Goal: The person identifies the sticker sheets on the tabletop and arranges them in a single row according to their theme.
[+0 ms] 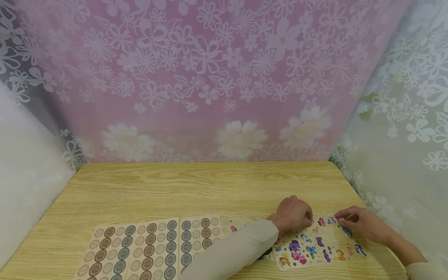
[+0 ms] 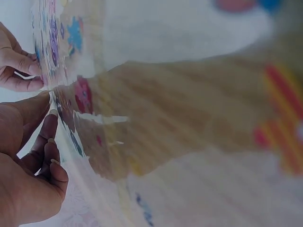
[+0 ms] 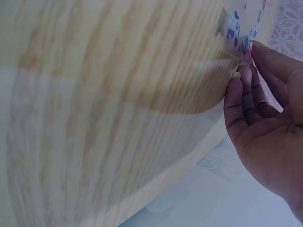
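A clear sticker sheet [image 1: 316, 249] with small colourful flower and figure stickers lies on the wooden table [image 1: 175, 186] at the front right. My left hand [image 1: 309, 219] has its fingers curled and pinches the sheet's far edge. In the left wrist view the left hand's [image 2: 49, 106] thumb and forefinger meet at the edge of the sheet [image 2: 59, 45]. A little to the right, my right hand [image 1: 338, 217] pinches the same edge. In the right wrist view the right hand's [image 3: 244, 64] fingertips close on the corner of the sheet [image 3: 236, 28]. Both wrist views are blurred.
Three tan sheets of round brown and grey labels [image 1: 140, 249] lie side by side at the front left. A pink floral curtain [image 1: 210, 77] hangs behind the table, with white floral fabric [image 1: 402, 136] close along the right edge. My left sleeve [image 1: 231, 252] crosses the front middle.
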`<state>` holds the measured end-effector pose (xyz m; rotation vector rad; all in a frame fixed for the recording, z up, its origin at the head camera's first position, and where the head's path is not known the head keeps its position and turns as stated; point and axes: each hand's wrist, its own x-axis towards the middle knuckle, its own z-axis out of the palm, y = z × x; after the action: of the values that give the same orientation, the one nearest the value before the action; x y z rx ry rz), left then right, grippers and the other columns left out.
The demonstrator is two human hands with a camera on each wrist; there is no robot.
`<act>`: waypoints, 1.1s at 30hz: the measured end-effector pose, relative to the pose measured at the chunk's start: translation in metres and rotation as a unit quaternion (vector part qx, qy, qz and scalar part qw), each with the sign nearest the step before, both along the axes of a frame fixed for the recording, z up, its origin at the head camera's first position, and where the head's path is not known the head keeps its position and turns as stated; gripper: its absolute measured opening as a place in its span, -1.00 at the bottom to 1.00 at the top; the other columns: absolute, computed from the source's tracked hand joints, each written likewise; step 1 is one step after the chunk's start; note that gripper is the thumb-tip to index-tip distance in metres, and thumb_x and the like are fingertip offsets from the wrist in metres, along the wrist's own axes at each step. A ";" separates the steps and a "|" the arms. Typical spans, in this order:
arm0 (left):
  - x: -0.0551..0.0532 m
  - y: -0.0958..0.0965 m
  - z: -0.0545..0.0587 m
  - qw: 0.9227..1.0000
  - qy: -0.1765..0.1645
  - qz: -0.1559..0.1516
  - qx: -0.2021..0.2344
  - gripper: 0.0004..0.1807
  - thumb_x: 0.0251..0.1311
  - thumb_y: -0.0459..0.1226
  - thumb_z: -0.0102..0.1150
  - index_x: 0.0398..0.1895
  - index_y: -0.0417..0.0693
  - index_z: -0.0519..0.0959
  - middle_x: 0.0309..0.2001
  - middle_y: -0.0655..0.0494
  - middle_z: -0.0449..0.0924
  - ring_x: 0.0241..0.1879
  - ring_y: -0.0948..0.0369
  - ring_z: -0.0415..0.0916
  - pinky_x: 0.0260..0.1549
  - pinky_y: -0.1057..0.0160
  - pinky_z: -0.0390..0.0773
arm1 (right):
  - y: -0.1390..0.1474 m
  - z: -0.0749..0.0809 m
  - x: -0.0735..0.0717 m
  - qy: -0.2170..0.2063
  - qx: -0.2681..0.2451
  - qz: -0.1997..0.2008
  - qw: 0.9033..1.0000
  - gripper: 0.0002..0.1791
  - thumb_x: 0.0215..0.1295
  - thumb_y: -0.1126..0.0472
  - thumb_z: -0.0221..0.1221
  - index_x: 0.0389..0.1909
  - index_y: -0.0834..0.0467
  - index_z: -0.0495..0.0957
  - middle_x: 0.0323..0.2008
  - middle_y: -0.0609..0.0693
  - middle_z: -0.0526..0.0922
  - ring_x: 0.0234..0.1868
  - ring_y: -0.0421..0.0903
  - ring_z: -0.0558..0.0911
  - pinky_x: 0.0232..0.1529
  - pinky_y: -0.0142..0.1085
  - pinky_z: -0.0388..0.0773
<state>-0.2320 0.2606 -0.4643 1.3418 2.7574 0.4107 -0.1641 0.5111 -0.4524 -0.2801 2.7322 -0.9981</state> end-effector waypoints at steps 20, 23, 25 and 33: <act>-0.004 0.002 0.001 1.000 0.009 0.011 -0.011 -0.91 0.21 0.04 0.21 -0.40 0.50 0.68 -0.43 0.64 0.49 -0.43 0.44 0.22 -0.37 0.47 0.23 | 0.004 -0.005 -0.002 -0.005 -0.011 -0.030 0.999 -0.67 0.38 0.13 0.13 -0.02 0.30 0.60 -0.06 0.22 0.58 -0.24 -0.30 0.61 -0.29 -0.35 0.57; -0.005 0.000 0.002 1.000 0.010 0.010 -0.016 -0.91 0.22 0.02 0.21 -0.38 0.50 0.69 -0.41 0.64 0.50 -0.43 0.44 0.22 -0.36 0.47 0.23 | 0.003 -0.006 -0.003 0.006 -0.006 -0.030 1.000 -0.70 0.37 0.14 0.14 -0.05 0.27 0.61 -0.09 0.17 0.58 -0.25 -0.29 0.60 -0.31 -0.34 0.56; -0.004 0.000 0.003 1.000 0.010 0.008 -0.024 -0.91 0.23 0.01 0.20 -0.33 0.50 0.70 -0.37 0.63 0.51 -0.41 0.43 0.22 -0.32 0.46 0.24 | 0.002 -0.007 -0.003 0.016 0.003 -0.033 0.999 -0.72 0.35 0.14 0.16 -0.07 0.25 0.61 -0.12 0.12 0.57 -0.28 -0.28 0.59 -0.34 -0.33 0.55; 0.007 -0.003 0.017 0.989 0.100 -0.015 -0.112 -0.72 0.29 0.15 0.02 0.05 0.61 0.50 -0.08 0.52 0.41 -0.18 0.42 0.25 -0.10 0.43 0.30 | 0.000 -0.002 -0.003 0.052 0.047 -0.027 0.997 -0.83 0.34 0.17 0.18 -0.18 0.18 0.63 -0.11 0.14 0.47 -0.33 -0.27 0.54 -0.44 -0.32 0.51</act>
<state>-0.2254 0.2575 -0.4475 1.4343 2.8283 -0.0374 -0.1667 0.5110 -0.4549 -0.2511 2.8861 -0.8872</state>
